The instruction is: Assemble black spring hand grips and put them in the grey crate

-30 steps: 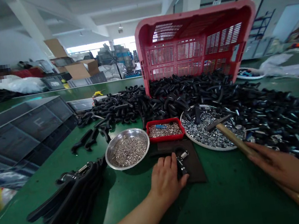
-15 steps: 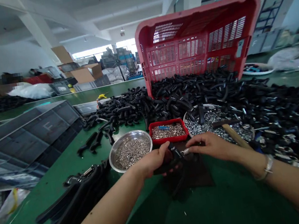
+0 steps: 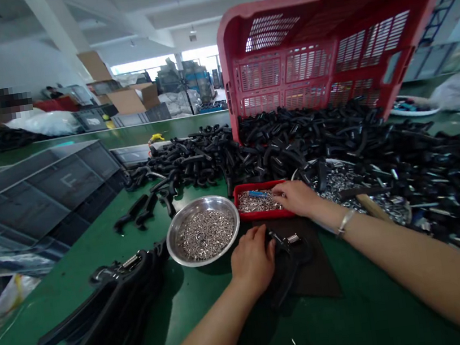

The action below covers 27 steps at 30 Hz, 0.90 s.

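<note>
My left hand [image 3: 253, 260] is closed on a black handle, its fingers curled and their tips mostly hidden. Just right of that hand, a coil spring [image 3: 293, 238] sits on black parts lying over a dark mat [image 3: 319, 277]. My right hand [image 3: 297, 197] reaches into a red tray [image 3: 257, 215] of small metal pins [image 3: 253, 201]. Its fingertips touch the pins, pressed together; whatever is between them is hidden. A blue piece [image 3: 257, 193] lies on the pins. Left of the tray stands a steel bowl [image 3: 171, 240] of small metal parts [image 3: 208, 235].
Black handles with springs [image 3: 108, 309] are stacked at left. A grey crate [image 3: 72, 180] stands behind them. A tipped red basket [image 3: 277, 83] spills black handles across the back. At right, a hammer [image 3: 372, 207] lies over a bowl of metal parts [image 3: 337, 177], beside a large pile [image 3: 451, 193].
My right hand has left the spring and moved up into the red tray. My left hand has lowered to the mat with the black handle. The view has shifted slightly.
</note>
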### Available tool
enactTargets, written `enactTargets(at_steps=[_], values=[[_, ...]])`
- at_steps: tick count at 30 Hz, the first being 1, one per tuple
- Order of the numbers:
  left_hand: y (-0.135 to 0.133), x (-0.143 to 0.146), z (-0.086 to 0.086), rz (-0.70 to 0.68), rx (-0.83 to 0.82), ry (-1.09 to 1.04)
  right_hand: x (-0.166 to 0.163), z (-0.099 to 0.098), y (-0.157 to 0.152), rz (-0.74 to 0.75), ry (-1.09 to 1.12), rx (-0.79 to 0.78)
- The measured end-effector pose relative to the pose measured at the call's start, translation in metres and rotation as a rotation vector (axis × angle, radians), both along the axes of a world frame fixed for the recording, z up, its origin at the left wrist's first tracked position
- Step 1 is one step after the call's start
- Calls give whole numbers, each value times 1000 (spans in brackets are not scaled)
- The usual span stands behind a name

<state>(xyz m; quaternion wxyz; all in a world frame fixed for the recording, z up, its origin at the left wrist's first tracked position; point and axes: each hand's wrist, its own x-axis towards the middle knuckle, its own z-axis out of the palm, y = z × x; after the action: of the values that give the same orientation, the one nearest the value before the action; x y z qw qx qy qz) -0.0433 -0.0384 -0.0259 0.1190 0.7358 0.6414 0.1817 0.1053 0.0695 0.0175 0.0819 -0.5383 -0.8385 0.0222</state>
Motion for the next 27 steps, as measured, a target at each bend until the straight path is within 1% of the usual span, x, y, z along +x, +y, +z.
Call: enactTargets(at_steps=[3, 6, 10, 13, 18, 20, 22, 24, 25, 27], values=[[1, -2, -1, -22, -1, -18, -27, -6, 22, 18, -97, -63], [1, -5, -1, -38, -4, -38, -40, -14, 33, 2, -176, -111], [1, -6, -1, -35, -15, -51, -37, -18, 40, -35, -219, -143], [1, -6, -1, -33, -25, -79, -29, -17, 42, -40, -165, -109], [1, -7, -3, -45, -18, -103, -13, -10, 35, -48, 104, 49], [2, -7, -3, -40, -17, -102, -7, -7, 27, -79, 236, 91], [2, -7, -2, -39, -18, -109, -2, -5, 12, -125, 351, 112], [2, -7, -2, -44, -20, -123, 0, -5, -12, -166, 516, 90], [3, -8, -2, -46, -21, -131, 0, -7, -25, -177, 638, 50], [3, -8, -2, -49, -23, -147, 0, -14, -54, -187, 936, -79]])
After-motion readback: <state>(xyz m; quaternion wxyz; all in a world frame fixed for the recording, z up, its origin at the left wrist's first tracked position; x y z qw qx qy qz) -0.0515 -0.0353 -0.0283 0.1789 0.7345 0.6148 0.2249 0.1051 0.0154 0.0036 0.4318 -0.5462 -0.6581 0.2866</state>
